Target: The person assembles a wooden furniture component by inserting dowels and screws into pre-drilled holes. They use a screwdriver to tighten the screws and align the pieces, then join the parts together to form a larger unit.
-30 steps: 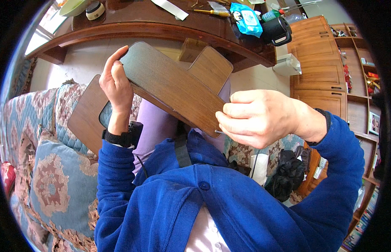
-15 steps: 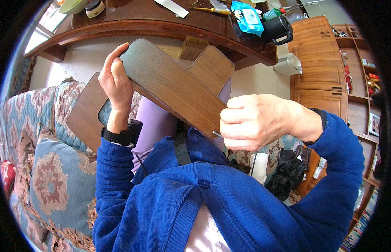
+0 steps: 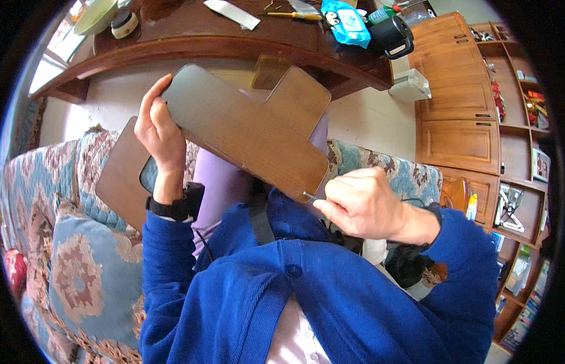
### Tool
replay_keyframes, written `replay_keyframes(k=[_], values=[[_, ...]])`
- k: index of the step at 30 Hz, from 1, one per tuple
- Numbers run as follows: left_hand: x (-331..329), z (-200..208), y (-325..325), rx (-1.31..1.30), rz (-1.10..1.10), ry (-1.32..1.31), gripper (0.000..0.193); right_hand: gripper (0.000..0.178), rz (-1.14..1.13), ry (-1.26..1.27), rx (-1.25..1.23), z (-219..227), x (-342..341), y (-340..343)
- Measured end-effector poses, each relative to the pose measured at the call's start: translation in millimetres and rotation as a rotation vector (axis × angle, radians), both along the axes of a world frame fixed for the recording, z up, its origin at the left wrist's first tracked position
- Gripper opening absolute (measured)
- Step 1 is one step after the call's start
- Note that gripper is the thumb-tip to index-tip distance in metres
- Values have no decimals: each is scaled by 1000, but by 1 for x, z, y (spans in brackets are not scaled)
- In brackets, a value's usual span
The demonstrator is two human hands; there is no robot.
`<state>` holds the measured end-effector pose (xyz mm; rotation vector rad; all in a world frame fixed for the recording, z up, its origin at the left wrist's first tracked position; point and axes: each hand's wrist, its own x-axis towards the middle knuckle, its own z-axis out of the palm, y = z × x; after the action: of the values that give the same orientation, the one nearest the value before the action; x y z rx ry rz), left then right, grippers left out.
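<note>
Over my lap a long brown wood-grain board with rounded corners lies slanted. My left hand is closed round its upper left end, the fingers on the edge. My right hand is a fist at the lower right corner, holding a thin metal rod-like tool. The tool's tip meets the board near that corner, and the rest is hidden in the fist. Another wood-grain panel shows beyond the long board; whether they are joined I cannot tell. A third panel rests on the sofa beside my left forearm.
Ahead stands a dark wooden table bearing a yellow-handled screwdriver, a blue wipes pack, a black kettle and a jar. A patterned cushion lies at left, wooden cabinets at right.
My right fist has turned and dropped a little, its tool tip still at the board's corner. The board has tilted slightly, while my left hand keeps its hold.
</note>
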<state>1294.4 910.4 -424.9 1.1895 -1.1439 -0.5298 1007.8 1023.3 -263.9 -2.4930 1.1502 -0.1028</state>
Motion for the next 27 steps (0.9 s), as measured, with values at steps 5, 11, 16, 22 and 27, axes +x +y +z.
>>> replay_keyframes(k=[5,11,16,22,27], values=[[-3,9,3,-23,38,-52,37,34,-420,-237,69,-13,13,25],[-2,8,2,41,-33,99,38,36,-386,-327,144,-8,13,24],[-1,5,-1,30,-43,91,38,23,246,-120,-108,14,-23,-16],[-4,11,-1,61,-26,52,38,16,834,-133,-384,13,-14,-50],[-6,15,-3,70,-29,52,38,17,1005,-174,-465,12,-5,-71]])
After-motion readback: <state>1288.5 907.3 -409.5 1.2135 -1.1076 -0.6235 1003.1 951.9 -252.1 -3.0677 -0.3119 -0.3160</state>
